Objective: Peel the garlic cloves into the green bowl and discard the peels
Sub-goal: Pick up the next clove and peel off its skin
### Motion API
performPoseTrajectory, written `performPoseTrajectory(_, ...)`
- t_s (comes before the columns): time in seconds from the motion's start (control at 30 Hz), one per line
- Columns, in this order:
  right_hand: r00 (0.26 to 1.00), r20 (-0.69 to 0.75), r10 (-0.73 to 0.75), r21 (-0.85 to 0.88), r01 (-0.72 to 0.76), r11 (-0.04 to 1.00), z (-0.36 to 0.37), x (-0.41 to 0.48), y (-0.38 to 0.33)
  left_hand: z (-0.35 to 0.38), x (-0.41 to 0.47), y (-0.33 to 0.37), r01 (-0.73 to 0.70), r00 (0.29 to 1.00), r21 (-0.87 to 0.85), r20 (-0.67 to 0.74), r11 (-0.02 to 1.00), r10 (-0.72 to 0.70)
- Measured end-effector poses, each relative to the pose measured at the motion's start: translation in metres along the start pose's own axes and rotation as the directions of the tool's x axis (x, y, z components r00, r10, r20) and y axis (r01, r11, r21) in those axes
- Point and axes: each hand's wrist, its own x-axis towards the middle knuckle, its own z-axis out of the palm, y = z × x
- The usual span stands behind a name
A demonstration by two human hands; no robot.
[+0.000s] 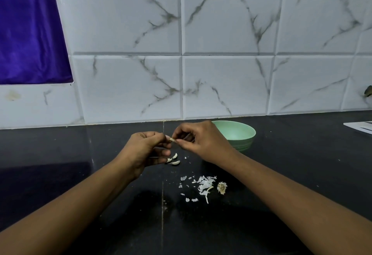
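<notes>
Head cam view, starting closest: two bare forearms come in from the bottom corners over a black glossy countertop (60, 174). Between them sits a little heap of white papery peels (203, 186), scattered in flakes, with a dried brownish root stub (222, 188) just beside it on the right. A bit further back, a few loose cloves (173, 160) lie on the counter, still in their pale skin by the look of it, right under the left hand's lower fingers and partly tucked behind them. Both hands are up off the counter and meet in the middle. The left hand (145, 150) has its fingers curled in, thumb and forefinger pinching one end of a small garlic clove (172, 139). The right hand (201, 144) is curled too, with thumb and fingertips nipping the other end. So neither hand is spread at all, both are tight on the same clove. It's tiny and tan-whitish, and I can't tell how much skin is left on it. Just behind the right hand is the green bowl (239, 134), upright near the back of the counter, its left side hidden by the knuckles; what's inside I can't make out. Beyond that there's a white marble-look tiled wall (227, 33), a purple cloth (26, 33) hanging top left, and some flat white thing (360, 127) at the far right edge.
</notes>
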Motion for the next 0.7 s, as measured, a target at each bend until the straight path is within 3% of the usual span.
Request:
performPoseTrajectory(0.4,0.997,-0.05,0.053,0.081,-0.049,0.996,-0.0018,0.0004,0.0002,-0.0014,-0.0024,0.0039,-0.041,0.999,0.012,0.018,0.999,0.041)
performPoseTrajectory(0.7,0.994,-0.003,0.105,0.132,-0.104,0.986,-0.0063,0.003,0.0002,-0.0055,-0.0029,0.0054,-0.154,0.987,0.141,0.058,0.978,0.147)
